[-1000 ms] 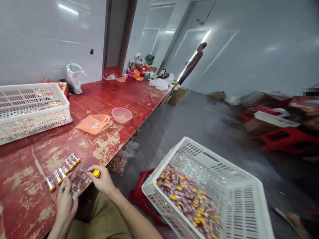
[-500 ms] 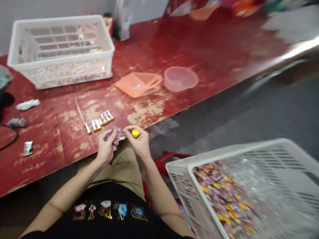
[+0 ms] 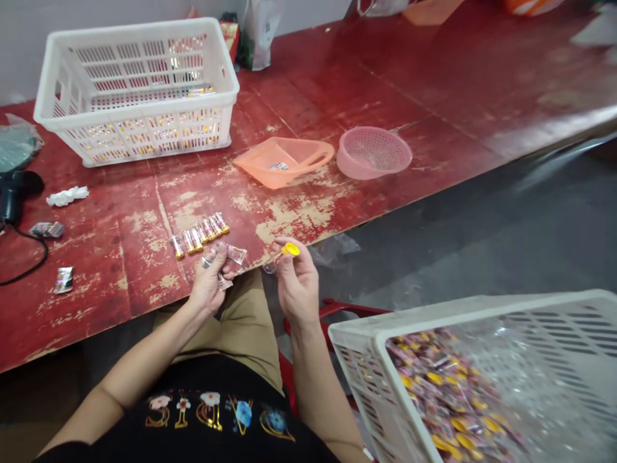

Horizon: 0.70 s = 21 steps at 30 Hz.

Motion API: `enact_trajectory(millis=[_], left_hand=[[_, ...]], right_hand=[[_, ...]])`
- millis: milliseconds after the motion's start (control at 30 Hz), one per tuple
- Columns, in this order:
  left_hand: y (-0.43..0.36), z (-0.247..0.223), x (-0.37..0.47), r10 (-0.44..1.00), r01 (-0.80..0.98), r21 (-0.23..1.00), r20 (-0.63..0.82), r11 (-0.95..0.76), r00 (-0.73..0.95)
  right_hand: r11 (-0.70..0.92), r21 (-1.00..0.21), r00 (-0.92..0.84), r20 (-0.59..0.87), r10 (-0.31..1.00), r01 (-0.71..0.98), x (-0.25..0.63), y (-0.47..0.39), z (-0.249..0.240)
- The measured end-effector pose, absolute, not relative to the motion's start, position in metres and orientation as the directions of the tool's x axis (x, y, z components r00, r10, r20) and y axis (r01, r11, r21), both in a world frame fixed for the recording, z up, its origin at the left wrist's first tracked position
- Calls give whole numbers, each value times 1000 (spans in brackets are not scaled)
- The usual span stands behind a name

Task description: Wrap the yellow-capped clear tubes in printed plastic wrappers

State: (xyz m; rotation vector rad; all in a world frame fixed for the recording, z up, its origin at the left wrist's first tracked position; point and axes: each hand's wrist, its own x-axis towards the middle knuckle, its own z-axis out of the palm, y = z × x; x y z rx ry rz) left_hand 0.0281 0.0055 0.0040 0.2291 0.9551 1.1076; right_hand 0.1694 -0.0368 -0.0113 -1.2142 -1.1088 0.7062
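My left hand (image 3: 208, 284) is closed on several small printed packets (image 3: 236, 253) that stick out past its fingers at the table's front edge. In my right hand (image 3: 299, 289) is a small clear plastic tube with a yellow cap (image 3: 290, 249). Its cap shows above the thumb, while the clear part (image 3: 270, 266) points left, partly hidden by the fingers. Just beyond my left hand, a row of small filled tubes (image 3: 200, 235) with yellow ends lies side by side on the red table (image 3: 139, 257).
A white crate (image 3: 144, 132) holding filled tubes stands at the back left. An orange scoop (image 3: 260, 170) and a pink basket (image 3: 366, 167) sit to its right. At my right, a large crate (image 3: 366, 360) holds yellow-capped tubes. A black corded tool (image 3: 14, 193) lies far left.
My right hand has moved right, away from my left hand, carrying the yellow-capped tube. The left hand keeps its packets. The view has shifted slightly.
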Motion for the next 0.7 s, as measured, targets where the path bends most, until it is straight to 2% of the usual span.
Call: enact_trajectory(millis=[100,167,300,400,500,567,700], left_hand=[[7,6,30,824,-674,543,-539,500,177],[6,7,31,812,-686,503,-537,525,228],[3,8,31,777,-687,434,-547,582,313],[1,9,29,765,-676,423,-545,604,344],[-2,13,26,791,-657,479,-520,582,322],[-4,16,24,810,-626,537,-505,566,299],[-11,18,20,849,-504,685,-458,525,263]], right_hand=[[280,-958,435,228,871,-58,167,-41,-2],[307,-944,461,220,860,-122,163,-40,0],[307,-940,442,215,871,-147,157,-37,-6],[307,-949,452,245,858,-67,157,-42,-13],[319,-941,466,334,819,114,158,-53,-13],[343,-919,389,393,833,195,159,-60,-12],[351,-916,261,393,882,195,159,-70,-10]])
